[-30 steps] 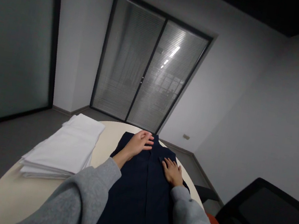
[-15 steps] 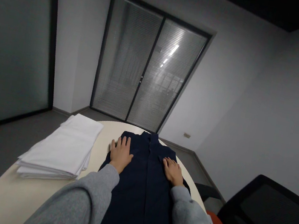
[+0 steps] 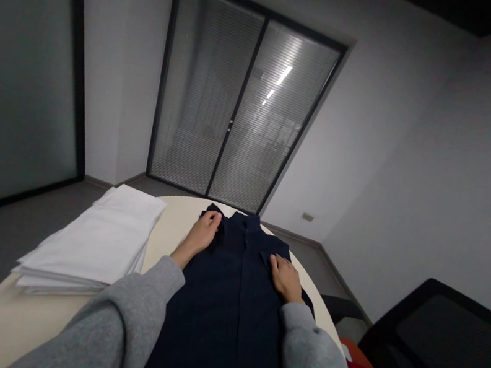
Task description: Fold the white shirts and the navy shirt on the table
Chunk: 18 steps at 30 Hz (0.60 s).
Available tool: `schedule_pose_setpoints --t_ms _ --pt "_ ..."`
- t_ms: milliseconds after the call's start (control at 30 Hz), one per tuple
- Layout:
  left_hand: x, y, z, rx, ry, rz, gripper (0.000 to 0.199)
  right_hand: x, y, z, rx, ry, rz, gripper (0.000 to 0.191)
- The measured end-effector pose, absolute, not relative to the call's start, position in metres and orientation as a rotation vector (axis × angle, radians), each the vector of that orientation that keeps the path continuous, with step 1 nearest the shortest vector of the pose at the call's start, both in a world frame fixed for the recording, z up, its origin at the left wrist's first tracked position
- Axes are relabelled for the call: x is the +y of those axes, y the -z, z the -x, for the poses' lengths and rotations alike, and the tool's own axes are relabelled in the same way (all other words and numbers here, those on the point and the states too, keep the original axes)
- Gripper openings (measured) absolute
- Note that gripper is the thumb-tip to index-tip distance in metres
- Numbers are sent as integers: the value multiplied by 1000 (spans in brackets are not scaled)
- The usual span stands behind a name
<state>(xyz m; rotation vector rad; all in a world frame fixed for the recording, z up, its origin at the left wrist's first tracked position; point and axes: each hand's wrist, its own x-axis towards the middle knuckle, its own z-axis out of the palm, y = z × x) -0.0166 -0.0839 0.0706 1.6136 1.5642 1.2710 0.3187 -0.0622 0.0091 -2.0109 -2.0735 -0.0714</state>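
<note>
One navy shirt [image 3: 208, 310], collared, front up

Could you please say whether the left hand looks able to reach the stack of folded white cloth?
Probably yes: only cream tabletop separates the folded white cloth from the left hand, though seemingly gripping the navy shirt.

From my remote post, I can read no text, label, brand, number or sign anywhere in view, neither on the dark shirt [image 3: 207, 328] nor on the stacked white cloths [image 3: 98, 235]
</note>
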Motion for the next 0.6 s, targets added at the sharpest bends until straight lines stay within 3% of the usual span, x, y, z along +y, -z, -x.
schedule_pose_setpoints --t_ms 100,267,367,500,600 --pt "-90 -59 7 1452 -1073 -1907 42 -63 -9 -318 -2081 86 1998 66" --pt "-108 -31 9 1955 -795 -2299 38 -62 -8 -319 -2089 89 1975 61" --pt "-111 -24 15 2145 -645 -2300 44 -59 -5 -321 -2091 76 1980 59" --pt "-112 -28 23 2341 -694 -2162 56 -56 -3 -323 -2103 54 1993 57" --pt "-113 -30 30 2445 -651 -2039 49 -55 -2 -323 -2106 41 2008 59"
